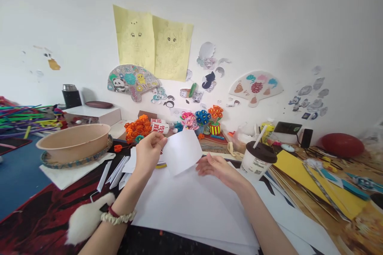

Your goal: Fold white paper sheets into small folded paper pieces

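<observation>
A small white sheet of paper (183, 150) is held up in front of me, tilted above the table. My left hand (149, 151) pinches its left edge between thumb and fingers. By the sheet's lower right corner is my right hand (218, 169), fingers stretched out and apart; whether the fingertips touch the paper I cannot tell. Beneath both hands lies a stack of large white paper sheets (191, 207). Several folded white paper strips (118, 171) lie left of my left wrist. A fluffy white object (88, 217) rests beside my left forearm.
A lidded paper cup (255, 163) with a straw stands close to my right hand. A beige oval basin (74, 141) sits at left. Orange craft flowers (138, 128) and flower pots (214, 128) line the wall. Yellow card (308, 173) and thin sticks (295, 191) lie at right.
</observation>
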Action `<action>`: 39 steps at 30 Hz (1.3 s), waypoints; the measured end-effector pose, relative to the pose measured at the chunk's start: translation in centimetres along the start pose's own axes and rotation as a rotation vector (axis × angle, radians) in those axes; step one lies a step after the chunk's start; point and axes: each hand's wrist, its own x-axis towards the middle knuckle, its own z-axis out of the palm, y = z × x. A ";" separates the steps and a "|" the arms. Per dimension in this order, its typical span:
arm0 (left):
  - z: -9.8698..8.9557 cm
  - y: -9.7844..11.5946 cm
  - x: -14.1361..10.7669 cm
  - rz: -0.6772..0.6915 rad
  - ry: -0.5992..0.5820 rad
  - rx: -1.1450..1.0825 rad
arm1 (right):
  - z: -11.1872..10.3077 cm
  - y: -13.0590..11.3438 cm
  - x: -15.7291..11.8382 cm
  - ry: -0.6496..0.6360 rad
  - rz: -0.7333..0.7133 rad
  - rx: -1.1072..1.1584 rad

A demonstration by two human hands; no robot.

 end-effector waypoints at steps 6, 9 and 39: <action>0.5 0.2 -0.4 -0.010 -0.191 0.081 | -0.3 0.2 0.7 0.157 -0.128 0.242; 0.6 0.1 -0.6 -0.002 -0.283 0.252 | -0.7 0.3 0.9 0.324 -0.164 0.302; 4.1 3.3 -5.2 0.424 -0.555 0.152 | 2.4 -1.1 -0.3 0.227 -0.392 -0.056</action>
